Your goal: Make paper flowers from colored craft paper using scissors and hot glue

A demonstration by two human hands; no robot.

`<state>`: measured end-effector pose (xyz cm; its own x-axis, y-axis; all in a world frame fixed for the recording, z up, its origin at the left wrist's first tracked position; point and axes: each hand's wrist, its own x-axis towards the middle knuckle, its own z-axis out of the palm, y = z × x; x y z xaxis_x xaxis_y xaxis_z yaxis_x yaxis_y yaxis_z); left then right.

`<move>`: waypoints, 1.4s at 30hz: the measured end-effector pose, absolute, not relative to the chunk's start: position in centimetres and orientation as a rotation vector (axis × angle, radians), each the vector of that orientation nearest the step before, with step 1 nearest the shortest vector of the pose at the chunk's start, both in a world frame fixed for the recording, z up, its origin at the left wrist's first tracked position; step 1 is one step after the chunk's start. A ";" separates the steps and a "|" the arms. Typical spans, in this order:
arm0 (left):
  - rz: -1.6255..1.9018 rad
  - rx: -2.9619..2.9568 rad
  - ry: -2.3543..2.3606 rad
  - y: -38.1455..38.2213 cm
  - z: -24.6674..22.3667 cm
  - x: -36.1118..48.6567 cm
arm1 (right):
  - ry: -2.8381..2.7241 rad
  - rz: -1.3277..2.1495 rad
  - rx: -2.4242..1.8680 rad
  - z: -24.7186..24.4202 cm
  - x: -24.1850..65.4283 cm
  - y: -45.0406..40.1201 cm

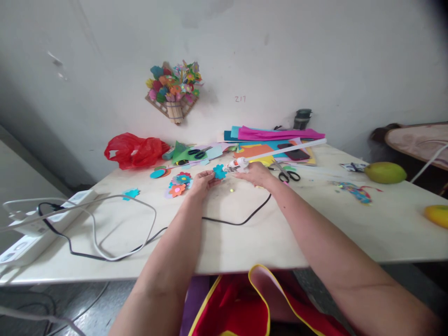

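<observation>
Between its fingertips my left hand (205, 182) pinches a blue paper flower (220, 172) just above the table. My right hand (257, 174) is wrapped round a white glue gun (239, 163), and a long white glue stick (289, 150) runs up and right from its back. The gun's nozzle points left and is at the flower's right edge; whether they touch I cannot tell. Left of my left hand lies a small pile of coloured paper flowers (178, 189). A tiny yellow-green piece (232, 190) rests below the nozzle.
Black-handled scissors (289, 176) lie beside my right wrist. A black cable (241, 224) crosses the table towards a white power strip (28, 247). Behind are a red plastic bag (135, 150), more scissors (199, 152), coloured sheets and a phone (295, 152). A green fruit (385, 172) sits right.
</observation>
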<state>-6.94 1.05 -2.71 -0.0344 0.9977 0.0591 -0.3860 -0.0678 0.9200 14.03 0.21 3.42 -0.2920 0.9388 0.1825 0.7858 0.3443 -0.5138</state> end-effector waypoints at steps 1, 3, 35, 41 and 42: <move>1.435 0.947 0.892 1.0 -2.7 -7.0 | -2.168 0.464 -1.507 3.4 14.1 0.2; 1.433 0.953 0.888 1.0 -2.7 -7.0 | -2.183 0.475 -1.502 3.4 14.1 0.2; 1.433 0.945 0.883 1.1 -2.8 -7.1 | -2.167 0.472 -1.476 3.0 14.1 0.6; 1.427 0.949 0.895 1.0 -2.7 -7.0 | -2.175 0.505 -1.456 2.9 14.0 0.6; 1.424 0.950 0.898 1.0 -2.7 -7.0 | -2.176 0.519 -1.446 2.9 14.0 0.6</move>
